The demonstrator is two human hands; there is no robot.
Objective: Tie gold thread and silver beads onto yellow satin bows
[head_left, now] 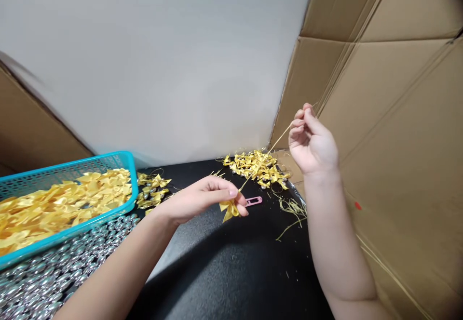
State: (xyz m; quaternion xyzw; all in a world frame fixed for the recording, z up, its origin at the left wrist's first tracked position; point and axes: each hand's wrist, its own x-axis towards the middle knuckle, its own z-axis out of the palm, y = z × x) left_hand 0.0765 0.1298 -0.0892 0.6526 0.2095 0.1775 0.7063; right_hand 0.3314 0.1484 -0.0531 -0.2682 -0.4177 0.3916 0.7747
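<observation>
My left hand (208, 195) pinches a yellow ribbon bow (227, 210) between thumb and fingers, low over the black table. From that pinch a thin gold cord (280, 138) runs taut up to the right. Its upper end is gripped in the fingertips of my right hand (314, 141), raised in front of the cardboard. Just past my left fingertips shows a pink slotted tool (254, 201); whether those fingers touch it I cannot tell. Behind the cord lies a pile of yellow bows with silvery beads and cord loops (258, 165).
On the left stands a turquoise basket (132, 180) of yellow bows. Many silvery beads (72, 257) lie before it, and a few finished-looking bows (154, 187) beside it. Cord scraps (292, 209) lie right. Cardboard (405, 141) and a pale wall (162, 69) enclose the black table (217, 272).
</observation>
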